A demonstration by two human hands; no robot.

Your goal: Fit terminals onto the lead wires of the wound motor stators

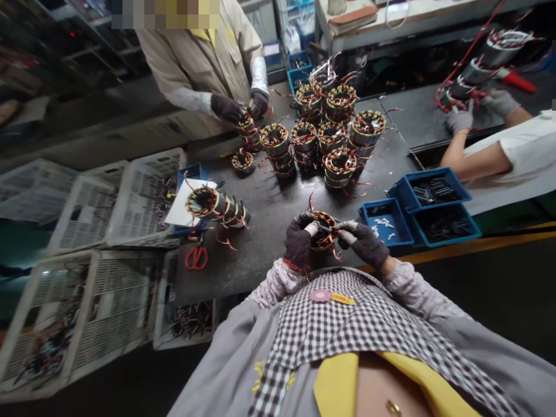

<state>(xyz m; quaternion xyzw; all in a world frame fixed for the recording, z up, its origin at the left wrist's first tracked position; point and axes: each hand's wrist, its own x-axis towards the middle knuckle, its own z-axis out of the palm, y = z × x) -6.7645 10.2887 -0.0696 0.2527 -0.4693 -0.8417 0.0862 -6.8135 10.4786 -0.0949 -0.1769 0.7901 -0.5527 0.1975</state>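
Note:
Close in front of me, a motor stator (pixel 319 243) with copper windings and loose wire ends stands on the dark table. My left hand (pixel 299 240), in a dark glove with pale fingertips, grips its left rim. At the right rim, my right hand (pixel 365 240) has thumb and fingers pinched together on a copper lead wire (pixel 333 234). The fingers partly hide the lead and the inside of the ring. To the left, a leaning stack of stators (pixel 219 207) lies near red-handled scissors (pixel 196 258).
Several stacked stators (pixel 341 165) fill the table's far middle. Blue bins (pixel 386 223) with white and black small parts sit at right. White crates (pixel 117 295) of wires stand left. A co-worker in beige (pixel 208 63) handles stators opposite; another person's gloved hands (pixel 460 119) work at right.

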